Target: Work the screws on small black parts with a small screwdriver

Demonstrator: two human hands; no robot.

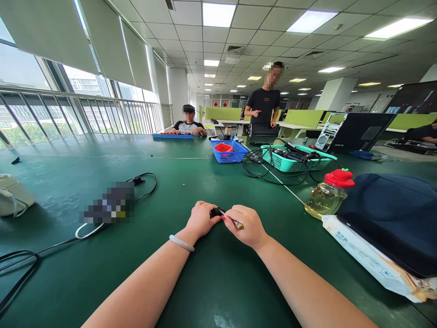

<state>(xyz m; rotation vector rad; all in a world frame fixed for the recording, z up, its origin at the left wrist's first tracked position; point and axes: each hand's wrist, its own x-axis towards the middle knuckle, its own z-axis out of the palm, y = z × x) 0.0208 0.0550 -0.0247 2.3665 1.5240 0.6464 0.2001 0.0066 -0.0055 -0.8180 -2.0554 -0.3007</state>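
My left hand [201,218] is closed around a small black part [216,212] on the green table [102,191]. My right hand [246,225] pinches a thin screwdriver [234,222] with a gold end; its tip meets the black part between the two hands. A pale bangle sits on my left wrist. Most of the black part is hidden by my fingers.
To the right lie a bottle of oil with a red cap [327,196], a dark blue bag [392,214] and a printed packet [372,259]. A blue basket [228,152], a teal basket [293,159] and black cables [266,171] stand farther back. Two people are at the far end.
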